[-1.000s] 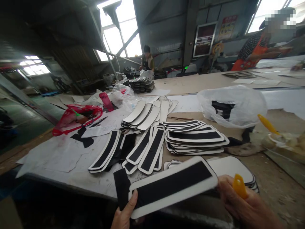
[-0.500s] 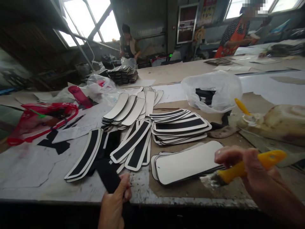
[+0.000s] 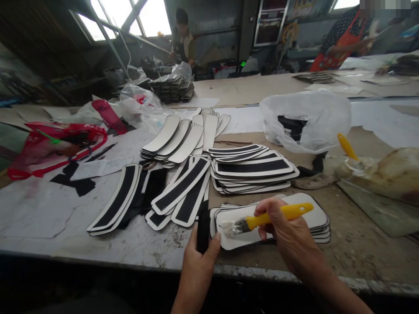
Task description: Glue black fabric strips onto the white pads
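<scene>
My right hand (image 3: 284, 226) is closed round the yellow handle of a paintbrush (image 3: 278, 212). Its white-coated bristles rest over the left part of the top white curved panel (image 3: 310, 218) of a stack. Pinched in my left hand (image 3: 201, 257) is a black strip (image 3: 203, 229), upright at the left end of that stack; the thumb is near or on the panel's edge. Behind lies a pile of white panels with black strips on them (image 3: 253, 168). More such panels (image 3: 181, 187) fan out to the left, and a curved pair (image 3: 114, 203) lies farther left.
Plain white panels (image 3: 186, 146) are piled further back. A clear plastic bag (image 3: 307, 117) holds black pieces. At right, a second yellow brush (image 3: 347, 146) stands in a stained container (image 3: 393, 174). A red bag (image 3: 59, 148) lies left. Two people are at work behind.
My right hand has brought the brush left over the stack's top panel. My left hand has moved right with the black strip, up to the stack's end. The view has shifted slightly.
</scene>
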Tool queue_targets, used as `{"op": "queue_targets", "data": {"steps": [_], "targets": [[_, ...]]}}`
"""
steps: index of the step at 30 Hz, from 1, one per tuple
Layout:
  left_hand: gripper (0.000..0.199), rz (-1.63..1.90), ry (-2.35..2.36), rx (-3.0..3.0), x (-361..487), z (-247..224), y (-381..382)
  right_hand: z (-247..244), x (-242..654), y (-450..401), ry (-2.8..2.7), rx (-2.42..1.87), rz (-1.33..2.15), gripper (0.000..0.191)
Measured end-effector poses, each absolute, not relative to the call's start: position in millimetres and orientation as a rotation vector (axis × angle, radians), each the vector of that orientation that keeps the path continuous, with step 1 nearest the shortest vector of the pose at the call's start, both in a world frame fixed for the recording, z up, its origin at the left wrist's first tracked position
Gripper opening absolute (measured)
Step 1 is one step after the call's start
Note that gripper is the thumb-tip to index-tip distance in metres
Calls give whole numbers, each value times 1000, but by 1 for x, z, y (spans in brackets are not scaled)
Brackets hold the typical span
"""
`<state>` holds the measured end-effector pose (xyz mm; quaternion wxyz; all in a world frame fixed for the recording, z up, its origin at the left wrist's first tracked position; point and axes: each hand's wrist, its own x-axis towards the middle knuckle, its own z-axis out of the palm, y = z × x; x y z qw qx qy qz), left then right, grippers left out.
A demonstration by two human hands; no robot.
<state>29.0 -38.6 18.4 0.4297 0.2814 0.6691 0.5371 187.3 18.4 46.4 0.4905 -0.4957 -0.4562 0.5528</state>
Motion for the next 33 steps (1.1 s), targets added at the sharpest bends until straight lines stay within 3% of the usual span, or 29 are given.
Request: {"op": "queue_targets", "data": {"steps": [7, 15, 33], "targets": [[34, 1321, 1776, 691, 31, 14, -35, 48, 204, 17, -1398, -1382, 1096, 38], [46, 1279, 1812, 587, 29, -3, -35, 57, 258, 17, -1522, -1592, 664, 33], [46, 1252, 1908, 629, 29, -3, -37, 94, 305, 15, -1974, -1360, 196, 22]]}}
